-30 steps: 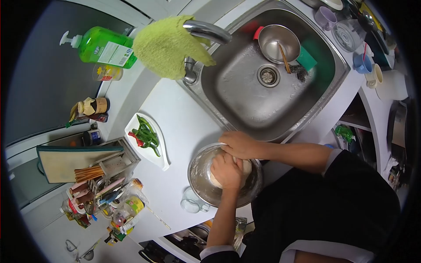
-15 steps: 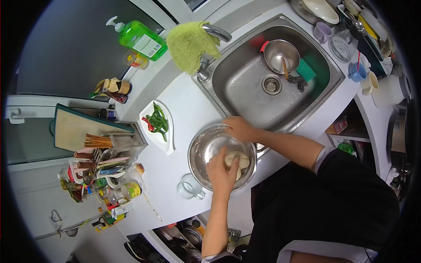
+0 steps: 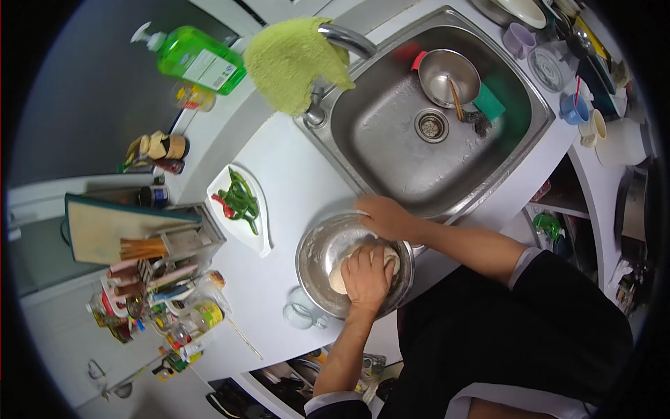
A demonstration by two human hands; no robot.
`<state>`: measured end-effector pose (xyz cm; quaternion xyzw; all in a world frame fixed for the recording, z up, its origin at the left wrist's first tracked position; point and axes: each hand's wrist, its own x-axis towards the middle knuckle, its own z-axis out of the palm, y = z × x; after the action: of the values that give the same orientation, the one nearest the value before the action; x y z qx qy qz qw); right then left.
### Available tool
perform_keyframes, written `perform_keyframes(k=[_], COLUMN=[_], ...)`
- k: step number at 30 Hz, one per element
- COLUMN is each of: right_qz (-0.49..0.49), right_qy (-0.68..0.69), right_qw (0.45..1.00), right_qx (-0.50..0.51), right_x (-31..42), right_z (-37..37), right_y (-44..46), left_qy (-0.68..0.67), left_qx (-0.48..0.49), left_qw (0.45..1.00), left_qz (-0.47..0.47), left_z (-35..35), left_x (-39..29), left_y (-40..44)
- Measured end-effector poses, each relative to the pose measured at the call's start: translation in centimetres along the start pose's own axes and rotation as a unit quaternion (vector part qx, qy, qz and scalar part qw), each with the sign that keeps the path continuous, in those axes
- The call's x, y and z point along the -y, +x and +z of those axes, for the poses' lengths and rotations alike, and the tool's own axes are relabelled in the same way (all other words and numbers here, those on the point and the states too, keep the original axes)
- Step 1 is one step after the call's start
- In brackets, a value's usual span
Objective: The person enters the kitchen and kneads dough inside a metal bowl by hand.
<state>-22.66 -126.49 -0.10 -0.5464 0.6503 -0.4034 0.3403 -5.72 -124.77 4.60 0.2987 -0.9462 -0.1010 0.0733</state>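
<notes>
A steel bowl (image 3: 312,262) stands on the white counter beside the sink, with a lump of pale dough (image 3: 338,281) in it. My left hand (image 3: 368,278) lies over the dough, its fingers bent round the top. At the bowl's upper right rim, my right hand (image 3: 387,218) is closed on the edge; its fingertips are partly hidden. A clear glass mug (image 3: 300,309) stands just left of the bowl. Green and red peppers (image 3: 239,201) rest on a white dish (image 3: 261,239) farther to the left.
The sink (image 3: 391,164) holds a small steel pot (image 3: 447,75), chopsticks and a green sponge (image 3: 489,103). A yellow-green cloth (image 3: 293,66) hangs on the faucet. Green soap (image 3: 201,60) stands at the upper left. A utensil rack (image 3: 188,241) is at left; cups and dishes crowd the right.
My left hand came off the dough with spread fingers and is now back on it, bent over it. My right hand has moved from beside my left hand to the bowl's rim.
</notes>
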Motion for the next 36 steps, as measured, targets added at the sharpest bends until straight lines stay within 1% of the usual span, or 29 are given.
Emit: perform_keyframes(k=[1, 2, 4, 6, 8, 9, 11, 12, 14, 15, 17, 18, 19, 20, 21, 22, 23, 24, 25, 27, 28, 29, 31, 32, 35, 36], right_qz=[-0.012, -0.003, 0.041, 0.050, 0.051, 0.047, 0.034, 0.030, 0.021, 0.015, 0.007, -0.008, -0.023, -0.029, -0.021, -0.012, -0.019, -0.021, -0.021, -0.021, -0.019, -0.018, -0.019, -0.021, -0.036, -0.035], right_qy=[0.010, 0.013, 0.021, 0.029, 0.027, 0.027, 0.018, 0.015, 0.011, 0.011, 0.012, 0.016, 0.021, 0.022, 0.016, 0.009, 0.005, 0.005, 0.004, 0.002, -0.004, -0.010, -0.006, -0.002, -0.006, -0.006], right_qw=[1.000, 1.000, 0.999, 0.998, 0.998, 0.998, 0.999, 0.999, 1.000, 1.000, 1.000, 1.000, 0.999, 0.999, 1.000, 1.000, 1.000, 1.000, 1.000, 0.999, 0.999, 0.999, 0.999, 1.000, 0.999, 0.999], right_qx=[-0.019, -0.027, 0.002, 0.007, 0.009, 0.008, 0.006, 0.004, 0.006, 0.004, 0.010, -0.005, -0.018, -0.011, -0.012, -0.014, -0.014, -0.010, 0.007, 0.028, 0.031, 0.035, 0.028, 0.018, 0.003, 0.005], right_x=[0.0, -0.1, 0.5, 0.5, 0.6, 0.5, 0.3, 0.3, 0.0, 0.0, -0.2, -0.2, -0.3, -0.2, -0.3, -0.2, -0.2, -0.1, 0.0, 0.2, 0.3, 0.5, 0.4, 0.3, 0.1, 0.1], right_z=[0.1, 0.3, 0.0, 0.2, -0.2, 0.0, 0.0, 0.1, 0.5, 0.3, 0.3, 0.2, 0.2, 0.3, 0.3, 0.3, 0.4, 0.2, 0.2, 0.0, -0.2, -0.3, -0.2, -0.2, -0.2, -0.3], right_y=[-0.3, -0.4, -0.3, -0.3, -0.3, -0.4, -0.2, -0.1, -0.1, 0.2, 0.4, 0.4, 0.4, 0.5, 0.7, 0.9, 0.9, 1.0, 1.1, 1.3, 1.2, 1.2, 1.2, 1.0, 1.1, 1.1], left_qy=[-0.008, -0.010, 0.010, 0.026, 0.033, 0.034, 0.014, 0.014, -0.052, -0.052, -0.115, -0.114, -0.207, -0.295, -0.381, -0.380, -0.377, -0.374, -0.375, -0.262, -0.202, -0.205, -0.186, -0.189, -0.152, -0.152], left_qx=[0.010, 0.017, 0.123, 0.112, 0.068, 0.067, 0.107, 0.098, 0.083, 0.077, -0.013, -0.016, -0.012, -0.010, -0.028, -0.033, -0.065, -0.096, -0.097, 0.068, 0.151, 0.152, 0.092, 0.095, -0.014, -0.014], left_qw=[1.000, 1.000, 0.992, 0.993, 0.997, 0.997, 0.994, 0.995, 0.994, 0.995, 0.983, 0.982, 0.937, 0.865, 0.806, 0.805, 0.801, 0.796, 0.793, 0.869, 0.891, 0.890, 0.911, 0.910, 0.936, 0.935], left_qz=[0.013, 0.023, 0.004, 0.014, 0.008, 0.012, -0.016, -0.016, -0.038, -0.042, -0.141, -0.148, -0.282, -0.406, -0.451, -0.455, -0.461, -0.467, -0.471, -0.414, -0.377, -0.379, -0.355, -0.356, -0.318, -0.319], left_z=[0.4, 0.6, 1.0, 1.8, 2.3, 2.2, 2.0, 2.0, 1.8, 1.4, 0.5, -0.3, -1.2, -1.9, -1.6, -0.9, 0.1, -0.1, -0.7, -3.3, -3.8, -3.5, -2.7, -2.3, -1.4, -1.4], left_x=[0.5, 0.9, 1.5, 2.0, 2.2, 2.2, 2.4, 2.6, 3.2, 3.5, 4.2, 4.8, 5.5, 6.0, 6.7, 7.2, 7.4, 6.9, 7.0, 7.7, 7.7, 7.8, 7.6, 7.3, 6.5, 6.7], left_y=[0.7, 1.4, 2.8, 3.6, 4.1, 4.4, 5.3, 5.4, 5.0, 4.8, 4.1, 3.9, 3.9, 3.7, 3.0, 2.1, 1.1, 1.1, 0.9, 1.2, 1.5, 1.7, 2.1, 2.2, 2.6, 2.6])
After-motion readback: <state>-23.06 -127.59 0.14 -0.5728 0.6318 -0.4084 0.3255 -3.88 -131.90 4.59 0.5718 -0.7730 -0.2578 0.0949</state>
